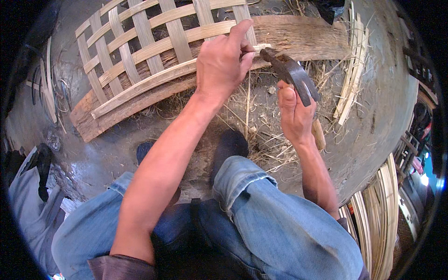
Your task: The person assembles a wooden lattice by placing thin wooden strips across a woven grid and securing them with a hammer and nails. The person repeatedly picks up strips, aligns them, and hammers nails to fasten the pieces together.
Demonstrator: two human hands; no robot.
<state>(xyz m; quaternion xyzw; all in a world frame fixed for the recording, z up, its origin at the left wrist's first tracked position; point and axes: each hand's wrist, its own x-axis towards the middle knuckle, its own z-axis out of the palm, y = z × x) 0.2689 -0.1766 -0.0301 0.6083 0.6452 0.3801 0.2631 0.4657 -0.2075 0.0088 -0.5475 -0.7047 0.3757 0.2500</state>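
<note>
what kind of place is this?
Likely a floor-level bamboo weaving workshop: an open-weave bamboo lattice lies on a wooden plank, loose bamboo strips and shavings cover the ground, and the right hand holds a hammer.

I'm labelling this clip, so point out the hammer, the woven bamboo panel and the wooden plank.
hammer (291,72), head view, dark metal head.
woven bamboo panel (140,42), head view, crossing strips.
wooden plank (303,37), head view, bare right end.

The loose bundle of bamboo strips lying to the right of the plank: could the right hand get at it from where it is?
Probably yes, once freed. The bamboo strips lie just past the right hand on open ground with nothing between, but that hand is closed around a hammer.
</note>
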